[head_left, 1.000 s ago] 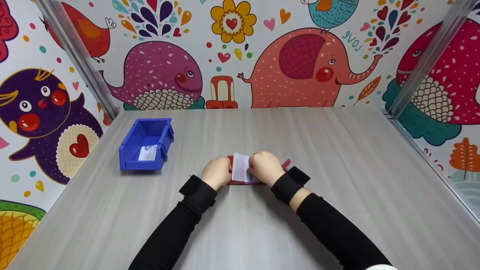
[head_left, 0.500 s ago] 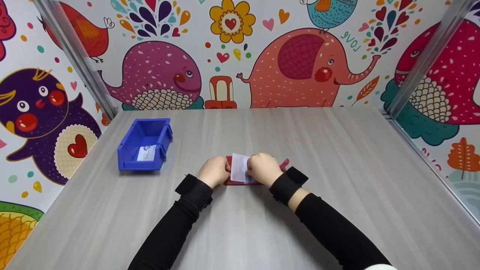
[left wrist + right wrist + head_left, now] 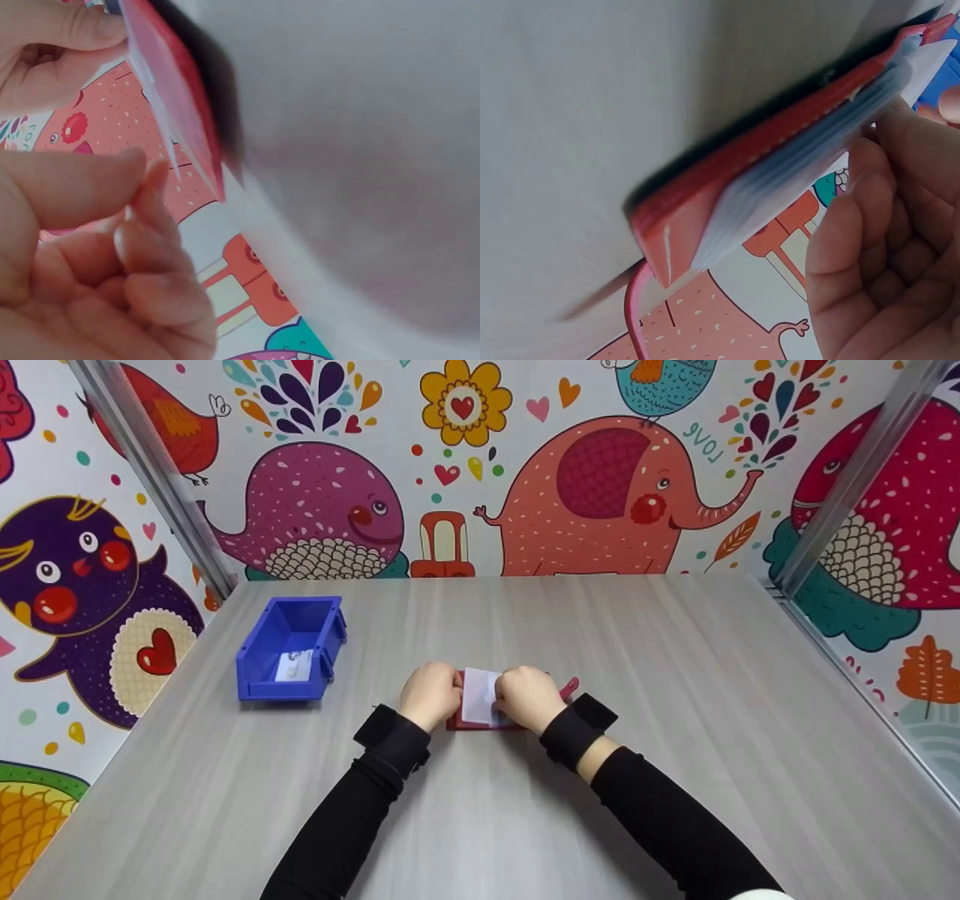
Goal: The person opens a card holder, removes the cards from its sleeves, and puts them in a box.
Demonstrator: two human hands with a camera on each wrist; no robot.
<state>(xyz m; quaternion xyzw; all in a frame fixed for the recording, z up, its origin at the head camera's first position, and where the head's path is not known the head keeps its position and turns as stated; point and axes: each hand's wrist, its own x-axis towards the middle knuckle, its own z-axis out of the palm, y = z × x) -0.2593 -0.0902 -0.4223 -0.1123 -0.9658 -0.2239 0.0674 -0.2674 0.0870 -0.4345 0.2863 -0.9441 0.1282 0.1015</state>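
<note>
A red card holder [image 3: 469,727] with a stack of clear plastic sleeves [image 3: 810,142] lies opened out on the table before me. Its pink strap [image 3: 570,688] sticks out at the right. One whitish sleeve [image 3: 478,695] stands raised between my hands. My right hand [image 3: 529,697] pinches the sleeves by their edge, thumb and forefinger together. At the holder's left side, my left hand [image 3: 432,694] has curled fingers, and its thumb tip meets the forefinger [image 3: 156,180]. Those fingertips are close beside the sleeve's corner, with nothing visible between them.
A blue plastic bin [image 3: 289,649] stands at the left of the table [image 3: 637,660], with a small white printed item [image 3: 294,666] inside. Cartoon-patterned walls [image 3: 465,472] border the back and sides.
My left hand has shifted slightly left and then a little away from me along the holder's left edge. The right hand and the sleeves have hardly moved.
</note>
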